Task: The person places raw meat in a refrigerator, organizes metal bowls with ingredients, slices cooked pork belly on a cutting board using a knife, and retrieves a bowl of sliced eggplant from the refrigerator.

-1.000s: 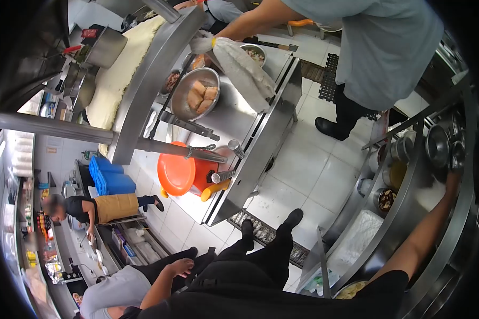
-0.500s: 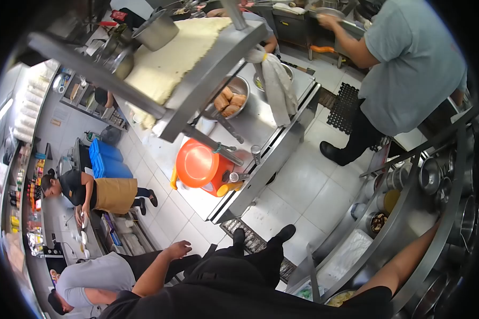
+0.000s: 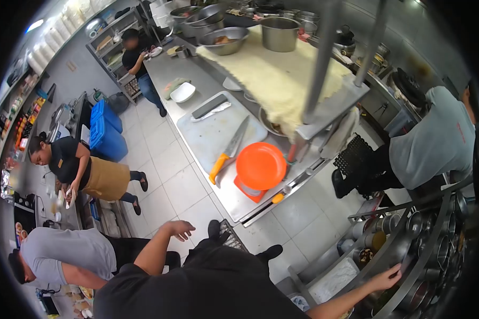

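My left hand (image 3: 182, 229) hangs in the air above the floor, palm turned up and fingers loosely spread, holding nothing. My right hand (image 3: 384, 278) is at the metal shelf rack (image 3: 404, 276) on the right, beside its edge rail. Its fingers are slightly apart and bent, with nothing visible between them; whether they touch the rail is unclear. Metal bowls and pans (image 3: 447, 239) sit on the rack near that hand. A tub with a clear, whitish cover (image 3: 334, 280) stands on a lower level, left of my right forearm.
Ahead, the steel counter (image 3: 234, 204) holds an orange plate (image 3: 261, 166) on an orange scale, a large knife (image 3: 230, 149) and a white cutting board (image 3: 210, 133). People stand at left (image 3: 69, 255), far left (image 3: 106, 178), back (image 3: 138, 64) and right (image 3: 431, 138). Blue bins (image 3: 107, 133) stand left.
My view has turned, bringing the cutting board and knife into sight. My right hand, earlier hidden in the rack, now shows at its edge. My left hand stays raised and empty.
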Demonstrator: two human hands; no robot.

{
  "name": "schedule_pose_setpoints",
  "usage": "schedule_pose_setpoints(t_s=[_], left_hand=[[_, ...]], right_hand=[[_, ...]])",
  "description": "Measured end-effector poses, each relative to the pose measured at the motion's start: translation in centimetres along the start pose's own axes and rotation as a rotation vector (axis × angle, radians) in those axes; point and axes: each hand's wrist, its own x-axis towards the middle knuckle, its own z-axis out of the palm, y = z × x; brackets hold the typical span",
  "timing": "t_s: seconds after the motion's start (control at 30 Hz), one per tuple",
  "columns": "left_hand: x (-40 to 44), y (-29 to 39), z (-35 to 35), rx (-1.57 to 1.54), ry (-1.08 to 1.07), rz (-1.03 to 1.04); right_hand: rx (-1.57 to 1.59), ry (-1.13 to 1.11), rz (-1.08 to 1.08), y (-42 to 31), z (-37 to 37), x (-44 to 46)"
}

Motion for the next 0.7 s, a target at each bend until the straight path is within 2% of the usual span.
schedule_pose_setpoints(t_s=[0.1,0.2,0.33,0.4,0.43,0.47,0.53,0.57,0.6,0.67,0.7], left_hand=[[-0.5,2.2,-6.1,0.080,-0.204,0.104],[-3.0,6.1,-11.8,0.104,-0.429,0.350],[-8.0,10.7,-15.0,0.018,-0.628,0.691],[-10.4,10.9,-15.3,-0.151,-0.680,0.755],[-10.8,11.3,-15.8,-0.220,-0.712,0.795],[-10.5,11.1,-16.3,-0.407,-0.746,0.820],[-9.4,9.6,-17.9,-0.791,-0.791,0.834],[-10.1,9.4,-19.5,-0.850,-0.802,0.927],[-10.7,8.9,-21.2,-0.915,-0.726,0.938],[-10.3,7.3,-25.1,-0.939,-0.814,0.915],[-10.0,7.2,-25.9,-0.868,-0.685,0.899]], right_hand=[[0.275,-0.189,-0.338,-4.8,-3.3,-8.8],[0.449,-0.324,-0.468,-15.6,-4.4,-20.0],[0.408,-0.619,-0.553,-26.6,-3.5,-35.0],[0.481,-0.841,-0.727,-32.3,-1.1,-41.2],[0.501,-1.009,-0.705,-33.7,-0.1,-44.2],[0.596,-1.037,-0.840,-34.8,1.9,-46.8],[0.608,-1.146,-0.959,-39.0,4.3,-50.7],[0.603,-1.224,-1.001,-41.1,5.6,-51.6],[0.607,-1.308,-1.043,-43.1,6.9,-52.3],[0.639,-1.389,-1.136,-45.3,9.6,-53.5],[0.657,-1.434,-1.181,-46.0,10.9,-54.0]])
